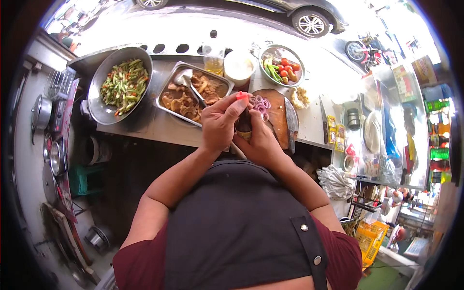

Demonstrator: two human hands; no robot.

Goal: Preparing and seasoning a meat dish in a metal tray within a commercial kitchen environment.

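Observation:
My right hand (261,139) is wrapped around a dark bottle (244,124) with a yellowish label. At its top, the fingers of my left hand (222,117) pinch a red cap (241,95); whether the cap is on the bottle I cannot tell. Just beyond my right hand, sliced red onion rings (261,105) lie on a round wooden chopping board (276,103). A cleaver (291,121) rests along the board's right edge. Left of my hands is a steel tray (159,95) of cooked meat in sauce, with a serving spoon (185,77) in it.
A large metal pan (93,90) of chopped vegetables stands at the left. Behind the tray are an oil bottle (214,54) and a white tub (239,67). A colander (266,50) holds tomatoes and green peppers. A knife (324,121) and yellow sachets (336,132) lie at the right.

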